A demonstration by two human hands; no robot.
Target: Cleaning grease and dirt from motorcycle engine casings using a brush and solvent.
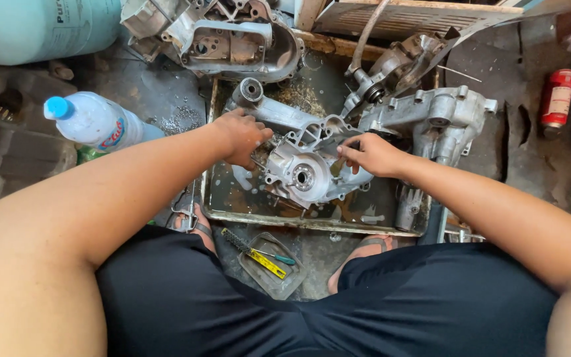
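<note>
Plastic bottle (97, 122), blue cap, lying at left; red can (557, 98) at right; small tray (273, 266) with yellow-handled brush (254, 254) between the feet; second casing (232, 39) at top.

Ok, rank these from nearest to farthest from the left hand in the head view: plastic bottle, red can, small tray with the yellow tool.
1. plastic bottle, on that hand's own side, left of the left hand.
2. small tray, below, between the feet.
3. red can, far right.

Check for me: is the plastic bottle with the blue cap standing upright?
No, the plastic bottle lies on its side on the ground left of the metal tray, its blue cap pointing left.
</note>
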